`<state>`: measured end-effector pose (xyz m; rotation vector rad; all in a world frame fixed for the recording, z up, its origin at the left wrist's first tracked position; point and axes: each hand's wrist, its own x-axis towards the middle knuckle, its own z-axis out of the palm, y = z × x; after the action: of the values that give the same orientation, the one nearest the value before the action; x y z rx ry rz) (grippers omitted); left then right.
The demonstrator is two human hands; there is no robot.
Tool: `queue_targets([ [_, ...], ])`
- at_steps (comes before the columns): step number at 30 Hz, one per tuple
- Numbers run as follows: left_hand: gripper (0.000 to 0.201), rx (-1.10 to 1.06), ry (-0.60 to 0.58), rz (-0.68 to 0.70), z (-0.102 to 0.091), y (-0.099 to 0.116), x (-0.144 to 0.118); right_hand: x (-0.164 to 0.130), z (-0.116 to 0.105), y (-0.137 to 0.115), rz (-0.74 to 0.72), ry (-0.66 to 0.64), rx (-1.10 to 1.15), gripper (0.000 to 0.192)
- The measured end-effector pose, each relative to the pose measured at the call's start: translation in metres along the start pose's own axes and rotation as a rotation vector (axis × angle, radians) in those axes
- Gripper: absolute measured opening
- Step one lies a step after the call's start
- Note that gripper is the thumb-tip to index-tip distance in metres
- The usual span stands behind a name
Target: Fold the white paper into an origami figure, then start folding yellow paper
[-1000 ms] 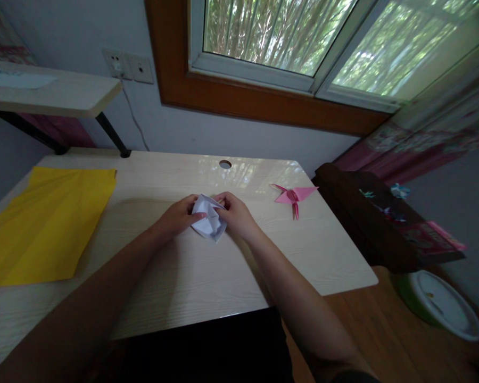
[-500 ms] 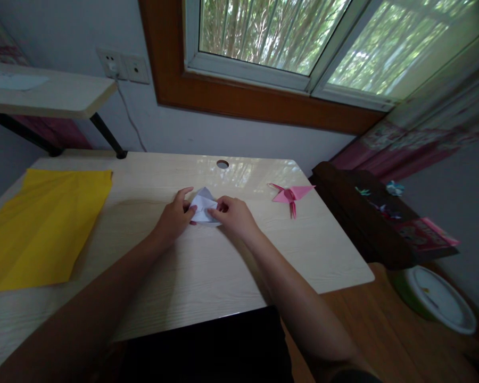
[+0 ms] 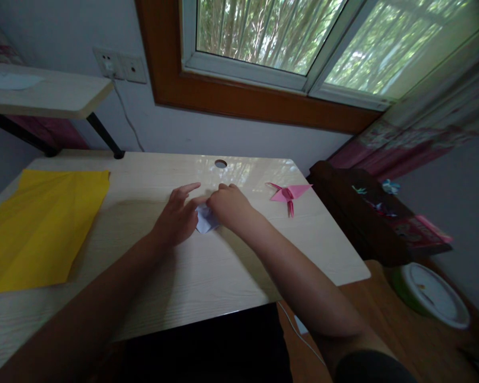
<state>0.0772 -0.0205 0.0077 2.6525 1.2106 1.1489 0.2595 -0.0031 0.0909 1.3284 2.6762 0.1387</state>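
Note:
A small piece of white folded paper (image 3: 206, 220) is partly hidden between my hands over the middle of the desk. My left hand (image 3: 179, 215) holds its left side, with one finger stretched out away from it and another digit reaching across its upper part. Curled over the paper's upper right side, my right hand (image 3: 229, 205) is closed on it; its fingertips are hidden behind the knuckles. A pink origami bird (image 3: 290, 193) rests on the desk to the right of my right hand.
Yellow paper (image 3: 43, 229) lies at the desk's left. A raised shelf (image 3: 64, 96) stands on black legs at the back left. The pale desk (image 3: 239, 266) has a round hole (image 3: 221, 164) near the wall. Right of it are a dark cabinet (image 3: 331, 186) and a lidded bin (image 3: 437, 295).
My right hand has moved over the paper's upper edge and turned knuckles up. The paper has tipped or turned, and less of it shows. My left hand has shifted slightly, its fingers reaching further right.

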Motion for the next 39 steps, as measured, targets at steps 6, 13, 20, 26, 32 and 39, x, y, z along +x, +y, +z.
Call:
queue_targets([
  [6,0.028,0.087,-0.252,-0.137,-0.01,-0.004,0.004,-0.003,0.004,-0.005,-0.036,-0.018,-0.018,0.026],
  [13,0.018,0.243,-0.603,-0.178,-0.032,0.008,0.023,-0.017,0.004,-0.006,-0.081,0.021,-0.021,0.02],
  [20,0.004,0.386,-0.657,-0.091,-0.035,0.02,0.043,-0.016,0.013,-0.009,-0.114,0.0,-0.009,0.022],
  [26,0.005,0.299,-0.713,-0.079,-0.025,0.014,0.046,-0.012,0.018,0.001,-0.118,-0.011,0.003,0.021],
  [32,0.008,0.276,-0.784,-0.141,-0.03,0.009,0.042,-0.009,0.025,0.016,-0.1,-0.048,0.021,0.018],
  [39,0.008,0.195,-0.694,-0.098,-0.024,-0.001,0.037,-0.01,0.022,0.014,-0.08,-0.065,0.061,0.019],
])
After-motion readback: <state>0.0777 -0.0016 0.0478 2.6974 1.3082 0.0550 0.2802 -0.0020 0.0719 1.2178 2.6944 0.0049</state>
